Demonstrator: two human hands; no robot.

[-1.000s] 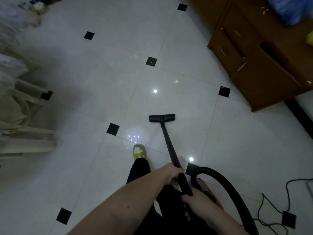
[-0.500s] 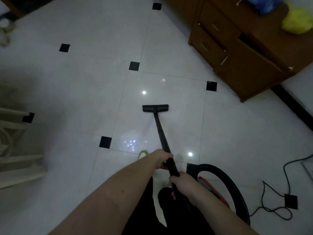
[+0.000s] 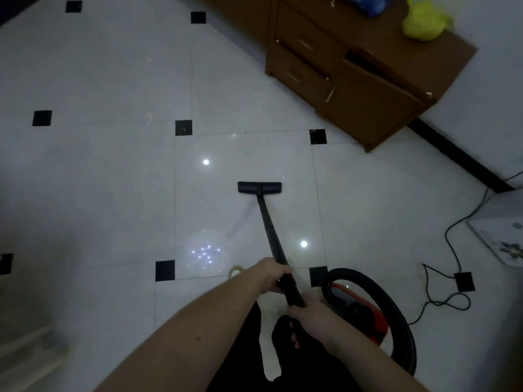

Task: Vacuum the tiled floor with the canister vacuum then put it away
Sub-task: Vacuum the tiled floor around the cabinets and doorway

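Both hands on wand, nozzle flat on tile.
Left hand (image 3: 271,275) and right hand (image 3: 311,315) wrap the wand (image 3: 270,224); nozzle (image 3: 259,187) ahead of them, canister (image 3: 365,312) probably just right of the right hand, dim.

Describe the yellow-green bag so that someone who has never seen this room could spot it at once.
Find the brown wooden cabinet with drawers against the white wall at upper right. On its top, near the far end, sits the crumpled yellow-green plastic bag. A blue bag lies beside it; only this one is bright yellow-green.
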